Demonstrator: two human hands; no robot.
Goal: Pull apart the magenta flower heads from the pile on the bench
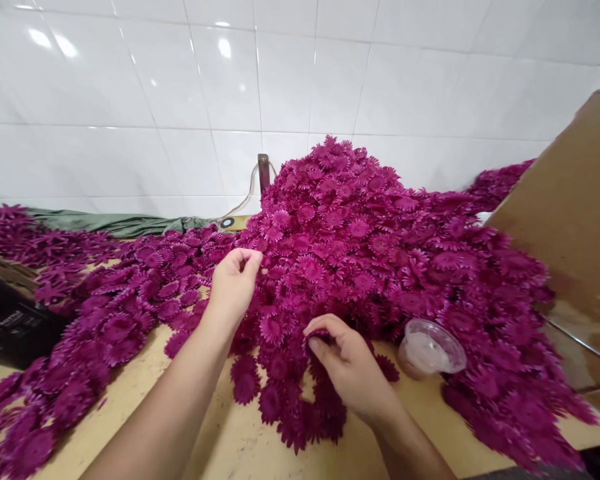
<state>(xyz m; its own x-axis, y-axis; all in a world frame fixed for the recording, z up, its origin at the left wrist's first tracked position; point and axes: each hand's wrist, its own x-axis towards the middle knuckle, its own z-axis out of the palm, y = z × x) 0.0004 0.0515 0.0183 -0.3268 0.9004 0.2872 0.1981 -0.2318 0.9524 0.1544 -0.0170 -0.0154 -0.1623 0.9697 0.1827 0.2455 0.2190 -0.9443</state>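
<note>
Hundreds of magenta fabric flowers (120, 313) are spread thin over the worktop (220, 433) at the left, where the fingers (250, 257) of the left hand (233, 287) are pinched closed at the edge of the heap (360, 233); whether a flower is caught there cannot be told. Further right, the right hand (350, 367) is curled tight onto one of them at the heap's foot, beside a clear plastic cup (430, 350), and most of the pile is judged not yet handled

Tan table (230, 433), heaped magenta fabric flowers (360, 247), tipped clear plastic cup (430, 348), green cloth (110, 223)
</note>
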